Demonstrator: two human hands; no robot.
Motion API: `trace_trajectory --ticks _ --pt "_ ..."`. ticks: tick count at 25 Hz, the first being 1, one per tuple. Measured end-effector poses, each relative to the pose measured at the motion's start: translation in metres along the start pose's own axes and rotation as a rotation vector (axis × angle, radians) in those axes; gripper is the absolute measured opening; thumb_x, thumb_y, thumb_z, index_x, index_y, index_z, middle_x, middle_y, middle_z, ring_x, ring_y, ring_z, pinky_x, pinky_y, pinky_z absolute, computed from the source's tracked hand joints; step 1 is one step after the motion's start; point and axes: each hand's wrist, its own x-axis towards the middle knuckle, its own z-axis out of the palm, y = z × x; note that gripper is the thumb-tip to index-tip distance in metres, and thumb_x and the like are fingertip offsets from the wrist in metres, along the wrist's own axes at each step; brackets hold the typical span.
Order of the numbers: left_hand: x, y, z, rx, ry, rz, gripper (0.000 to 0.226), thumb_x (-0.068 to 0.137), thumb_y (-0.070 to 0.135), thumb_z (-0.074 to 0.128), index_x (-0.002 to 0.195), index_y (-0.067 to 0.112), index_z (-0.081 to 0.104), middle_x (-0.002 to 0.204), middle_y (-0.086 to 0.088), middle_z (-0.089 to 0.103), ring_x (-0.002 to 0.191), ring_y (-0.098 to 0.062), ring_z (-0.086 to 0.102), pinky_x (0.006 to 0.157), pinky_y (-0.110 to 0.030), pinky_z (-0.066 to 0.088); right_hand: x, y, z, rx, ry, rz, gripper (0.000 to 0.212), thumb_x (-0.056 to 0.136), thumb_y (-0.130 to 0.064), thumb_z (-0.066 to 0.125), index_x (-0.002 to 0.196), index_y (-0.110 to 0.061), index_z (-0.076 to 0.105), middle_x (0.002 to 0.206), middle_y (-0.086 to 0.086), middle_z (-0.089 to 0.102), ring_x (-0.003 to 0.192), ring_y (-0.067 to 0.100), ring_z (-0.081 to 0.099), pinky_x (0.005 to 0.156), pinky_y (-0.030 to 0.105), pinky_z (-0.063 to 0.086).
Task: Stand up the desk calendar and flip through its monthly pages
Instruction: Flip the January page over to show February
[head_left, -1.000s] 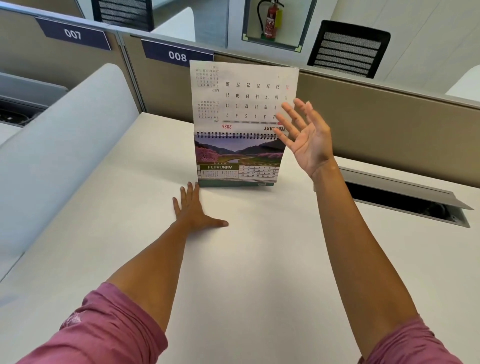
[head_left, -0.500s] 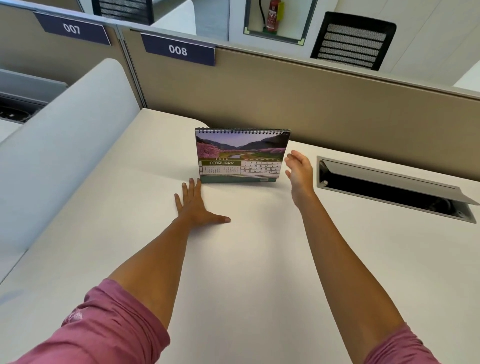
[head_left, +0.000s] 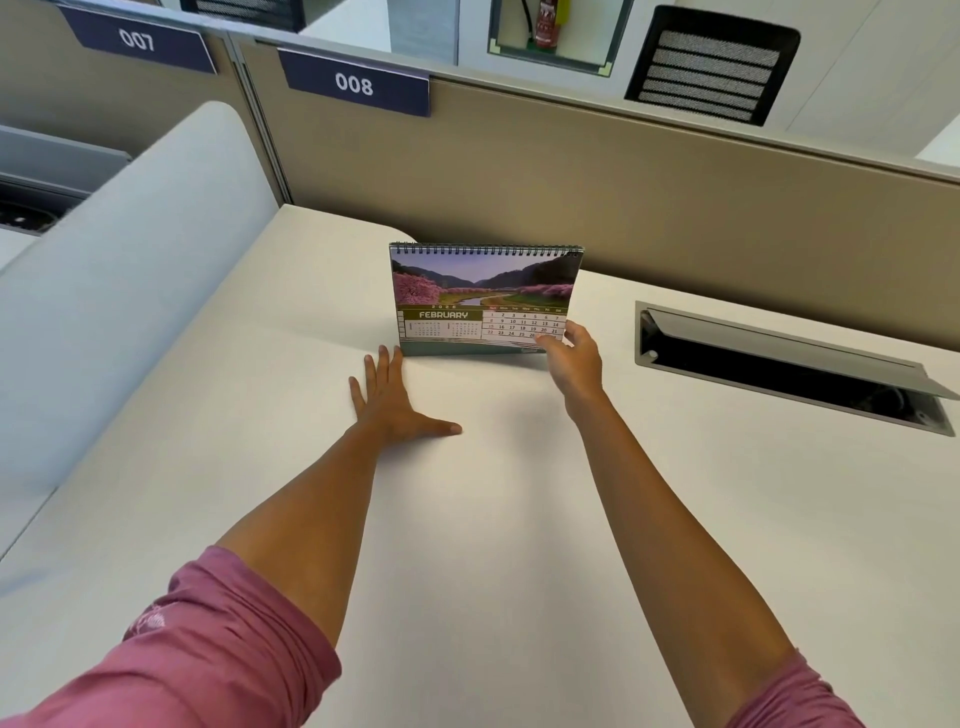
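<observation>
On the white table (head_left: 493, 545), near the beige partition (head_left: 623, 208), desk calendar (head_left: 483, 299) stands upright, spiral binding on top, February page facing me. My right hand (head_left: 574, 358) pinches its lower right corner, thumb over the date grid. My left hand (head_left: 395, 402) lies flat on the table, fingers spread, fingertips just short of the calendar's lower left corner. Open cable hatch (head_left: 789, 364) off to the right.

From my remote station the light was bright, even and diffuse. Around the calendar (head_left: 485, 299) only faint shadows lay on the white desk (head_left: 493, 519), without glare. Focus was sharp there; toward the edges, straight lines bowed from wide-angle distortion.
</observation>
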Motion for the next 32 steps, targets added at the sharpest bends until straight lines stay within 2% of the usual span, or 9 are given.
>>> trace_trajectory --ticks 4,7,12,16,21,25,27,30,32 --pt "0.000 0.000 0.001 -0.008 0.003 0.004 0.163 0.033 0.088 0.073 0.155 0.024 -0.016 0.163 0.003 -0.024 0.148 -0.020 -0.027 0.115 -0.050 -0.019 -0.006 -0.001 0.003 -0.002 0.044 0.021 0.041 0.096 -0.024 0.058 0.136 -0.017 0.051 0.136 0.005 0.059 0.116 0.022 0.057 0.078 0.019 0.045" --pt "0.000 0.000 0.000 -0.003 0.002 0.000 0.163 0.033 0.088 0.072 0.155 0.024 -0.016 0.163 0.002 -0.024 0.148 -0.021 -0.027 0.115 -0.051 -0.018 -0.008 0.001 0.004 -0.031 0.072 0.011 0.040 0.097 -0.022 0.055 0.136 -0.016 0.051 0.135 0.005 0.060 0.112 0.019 0.058 0.064 0.008 0.042" --pt "0.000 0.000 0.000 -0.008 0.005 0.001 0.163 0.033 0.088 0.072 0.155 0.024 -0.016 0.163 0.003 -0.024 0.148 -0.021 -0.027 0.115 -0.050 -0.018 -0.010 -0.001 0.003 0.017 0.244 -0.022 0.033 0.090 -0.020 0.068 0.121 -0.012 0.063 0.122 0.009 0.068 0.106 0.024 0.066 0.077 0.023 0.052" --pt "0.000 0.000 0.000 0.012 0.000 -0.003 0.161 0.036 0.088 0.072 0.155 0.023 -0.015 0.163 0.002 -0.024 0.148 -0.021 -0.027 0.115 -0.051 -0.018 -0.008 0.001 -0.002 0.045 0.329 -0.042 0.027 0.084 -0.021 0.075 0.108 -0.010 0.070 0.107 0.009 0.074 0.088 0.022 0.072 0.063 0.019 0.054" --pt "0.000 0.001 -0.001 0.014 -0.001 -0.008 0.161 0.037 0.087 0.073 0.155 0.023 -0.015 0.163 0.002 -0.024 0.148 -0.021 -0.026 0.116 -0.051 -0.017 -0.006 0.005 -0.007 0.070 0.299 -0.041 0.025 0.085 -0.020 0.074 0.105 -0.007 0.072 0.103 0.010 0.074 0.081 0.016 0.068 0.075 0.027 0.059" --pt "-0.001 0.002 -0.001 0.008 0.001 -0.010 0.160 0.038 0.085 0.075 0.155 0.023 -0.014 0.163 0.002 -0.023 0.148 -0.021 -0.026 0.116 -0.051 -0.017 -0.007 0.006 -0.009 0.112 0.260 -0.010 0.021 0.086 -0.022 0.073 0.104 -0.011 0.070 0.103 0.009 0.074 0.079 0.015 0.068 0.061 0.016 0.052" --pt "-0.001 0.003 -0.002 0.009 -0.001 -0.012 0.160 0.038 0.085 0.075 0.156 0.023 -0.014 0.163 0.002 -0.023 0.148 -0.021 -0.026 0.116 -0.051 -0.016 -0.008 0.005 -0.011 0.111 0.228 -0.006 0.020 0.088 -0.022 0.071 0.105 -0.012 0.068 0.106 0.008 0.073 0.081 0.015 0.068 0.060 0.015 0.051" --pt "-0.002 0.004 -0.002 0.013 -0.005 -0.017 0.161 0.037 0.085 0.075 0.155 0.023 -0.015 0.163 0.002 -0.023 0.148 -0.020 -0.026 0.116 -0.051 -0.016 -0.009 0.003 -0.014 0.226 0.063 0.053 0.023 0.091 -0.019 0.067 0.112 -0.013 0.064 0.110 0.007 0.072 0.090 0.017 0.069 0.072 0.024 0.058" --pt "-0.003 0.004 -0.002 0.011 -0.006 -0.021 0.161 0.038 0.084 0.076 0.155 0.023 -0.016 0.163 0.003 -0.023 0.148 -0.020 -0.026 0.117 -0.050 -0.016 -0.012 0.001 -0.019 0.330 -0.074 0.076 0.022 0.091 -0.020 0.066 0.112 -0.016 0.063 0.107 0.005 0.073 0.093 0.016 0.069 0.070 0.023 0.058"
